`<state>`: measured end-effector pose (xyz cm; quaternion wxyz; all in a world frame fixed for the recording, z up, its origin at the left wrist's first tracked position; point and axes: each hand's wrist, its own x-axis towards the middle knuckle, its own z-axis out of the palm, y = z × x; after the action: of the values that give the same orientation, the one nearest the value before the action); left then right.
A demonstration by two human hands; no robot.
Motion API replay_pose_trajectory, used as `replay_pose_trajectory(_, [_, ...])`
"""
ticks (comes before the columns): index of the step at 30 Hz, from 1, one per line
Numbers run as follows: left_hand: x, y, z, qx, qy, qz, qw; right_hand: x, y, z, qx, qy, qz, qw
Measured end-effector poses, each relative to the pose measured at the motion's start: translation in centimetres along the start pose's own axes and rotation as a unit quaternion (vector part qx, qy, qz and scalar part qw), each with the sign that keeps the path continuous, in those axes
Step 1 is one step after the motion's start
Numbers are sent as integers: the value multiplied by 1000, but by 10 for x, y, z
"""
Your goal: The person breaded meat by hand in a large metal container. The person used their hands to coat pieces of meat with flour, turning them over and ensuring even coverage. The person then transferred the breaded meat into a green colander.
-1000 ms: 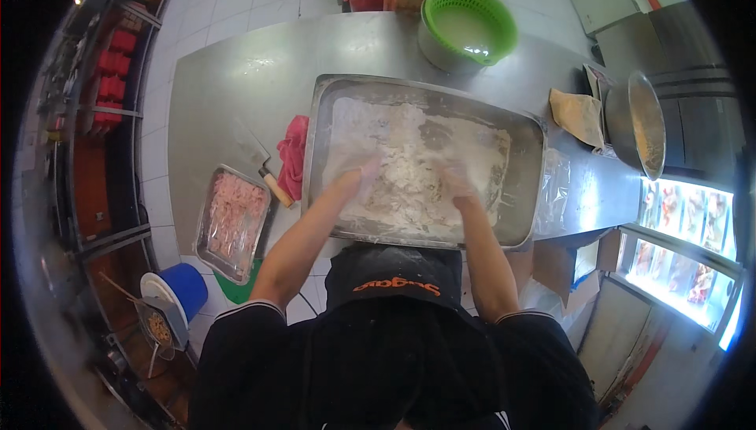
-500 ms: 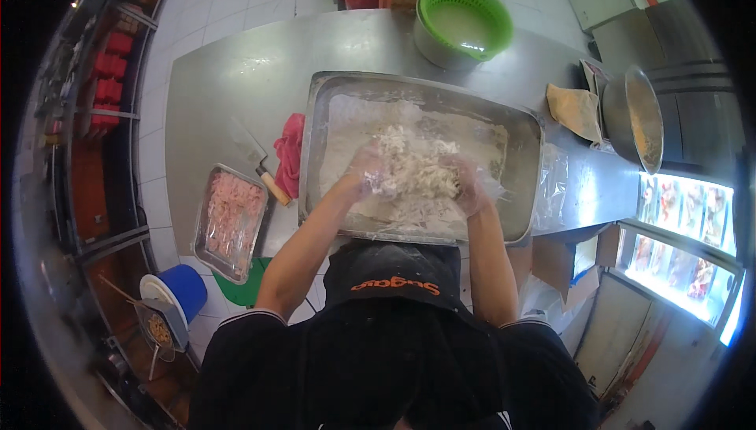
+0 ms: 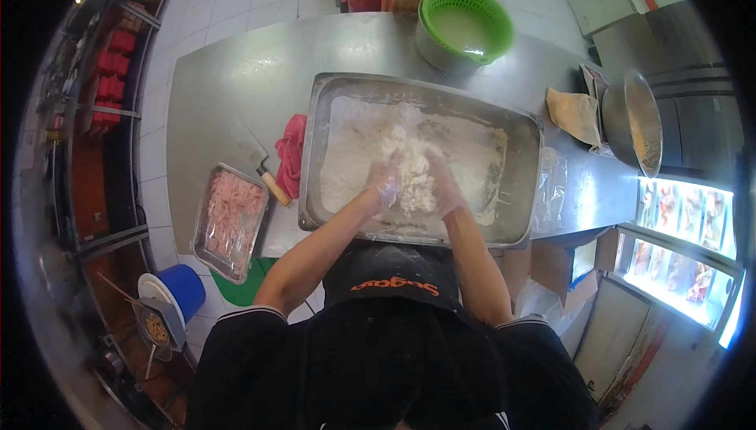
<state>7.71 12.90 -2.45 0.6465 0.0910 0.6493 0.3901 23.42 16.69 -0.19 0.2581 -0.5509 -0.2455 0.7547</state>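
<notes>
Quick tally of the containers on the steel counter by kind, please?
Large steel pan of flour, both gloved hands in it: 1
Small steel tray of pink meat: 1
Green colander: 1
Round metal bowl: 1
Total: 4

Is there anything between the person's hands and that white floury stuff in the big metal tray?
Nothing visible apart from thin clear gloves. The left hand and right hand are already in the floured pieces, pressed against the heap from either side, inside the large steel tray.

Big tray mid counter, small tray left, colander behind, cloth btwn trays
</notes>
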Motion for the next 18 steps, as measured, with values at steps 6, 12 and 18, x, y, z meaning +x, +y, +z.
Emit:
replay_pose_trajectory(6, [-36, 56, -41, 85, -142, 102, 981, -23, -63, -4, 76, -62, -53, 994])
replay_pose_trajectory(12, [8, 90, -41, 427, -20, 158, 890, 41, -40, -64, -292, 55, -118, 948])
replay_pose_trajectory(18, [78, 19, 26, 296, 111, 144, 938, 69, -13, 29, -237, 93, -127, 959])
